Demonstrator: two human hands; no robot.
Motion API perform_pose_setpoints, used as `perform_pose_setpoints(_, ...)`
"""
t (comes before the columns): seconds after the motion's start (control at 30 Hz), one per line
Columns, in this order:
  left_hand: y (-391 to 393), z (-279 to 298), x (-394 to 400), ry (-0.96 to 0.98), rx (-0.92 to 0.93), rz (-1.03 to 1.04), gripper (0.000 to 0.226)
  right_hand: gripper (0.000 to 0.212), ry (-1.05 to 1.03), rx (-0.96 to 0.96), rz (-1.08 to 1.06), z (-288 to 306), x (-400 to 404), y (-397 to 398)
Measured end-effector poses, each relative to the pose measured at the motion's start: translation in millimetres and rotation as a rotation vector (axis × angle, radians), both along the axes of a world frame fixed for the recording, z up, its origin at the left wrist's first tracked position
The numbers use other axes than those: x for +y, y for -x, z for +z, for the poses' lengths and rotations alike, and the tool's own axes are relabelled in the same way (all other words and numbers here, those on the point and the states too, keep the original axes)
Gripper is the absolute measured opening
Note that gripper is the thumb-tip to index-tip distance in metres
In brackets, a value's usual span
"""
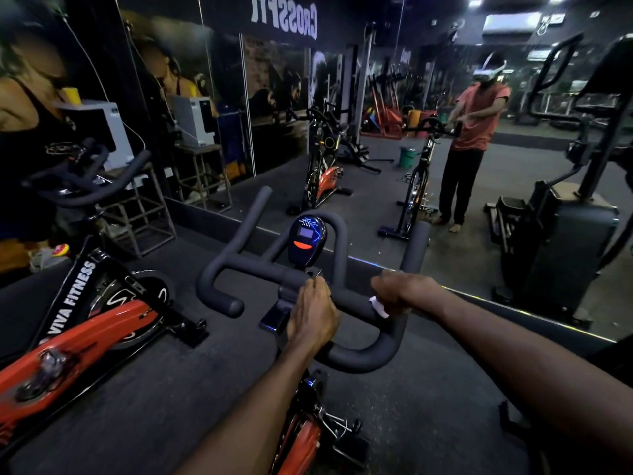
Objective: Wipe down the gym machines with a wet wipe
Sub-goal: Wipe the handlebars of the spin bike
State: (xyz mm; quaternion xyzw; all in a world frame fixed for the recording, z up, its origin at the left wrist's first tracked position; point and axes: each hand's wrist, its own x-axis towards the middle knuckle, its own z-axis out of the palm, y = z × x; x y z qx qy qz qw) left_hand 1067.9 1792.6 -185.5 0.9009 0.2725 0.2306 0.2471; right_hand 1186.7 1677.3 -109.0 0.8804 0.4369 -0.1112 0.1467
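Spin bike handlebar (346, 299), black foam grip, directly under both hands. Left hand (313, 311) lies over the centre of the bar, just below the console (306, 236); fingers curl down over the clamp area, gripping it. Right hand (399, 291) is closed around the right side of the bar with a white wet wipe (378, 306) pressed between palm and foam; only a small fold of wipe shows at the hand's inner edge. Thumb position probably under the bar, not visible. Second spin bike (85, 323), red frame, well to the left of the left hand. Wall mirror (376, 132) beyond both hands.
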Motion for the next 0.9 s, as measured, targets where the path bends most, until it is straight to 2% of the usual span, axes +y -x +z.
perform_pose_setpoints(0.07,0.5,1.2,-0.1,0.011,-0.006,0.022,0.02,0.006,-0.118,-0.021,0.0,2.0,6.9,2.8)
perform_pose_setpoints(0.17,2.3,4.5,-0.2,0.055,0.021,0.07,0.026,0.025,-0.309,0.03,0.069,-10.5,15.9,11.3)
perform_pose_setpoints(0.23,3.6,6.6,0.0,0.084,0.039,0.104,0.029,0.024,-0.279,0.045,0.094,-14.8,11.4,20.8)
perform_pose_setpoints(0.37,3.8,8.9,1.4,0.139,0.054,0.181,0.034,0.033,0.002,-0.016,0.112,-10.5,7.0,23.3)
perform_pose_setpoints(0.53,4.6,11.2,-0.8,0.149,0.099,0.234,0.031,0.033,-0.085,-0.067,0.273,-8.2,17.9,33.7)
perform_pose_setpoints(0.7,5.5,12.2,-1.6,0.188,0.079,0.305,0.031,0.036,0.146,-0.191,0.399,-19.1,9.2,41.2)
perform_pose_setpoints(0.77,6.5,13.0,-1.6,0.22,0.055,0.335,0.033,0.032,0.114,-0.173,0.431,-14.3,16.8,43.6)
perform_pose_setpoints(0.9,6.2,12.6,1.8,0.331,-0.048,0.397,0.038,0.029,-0.148,-0.077,0.419,-0.3,46.3,38.0)
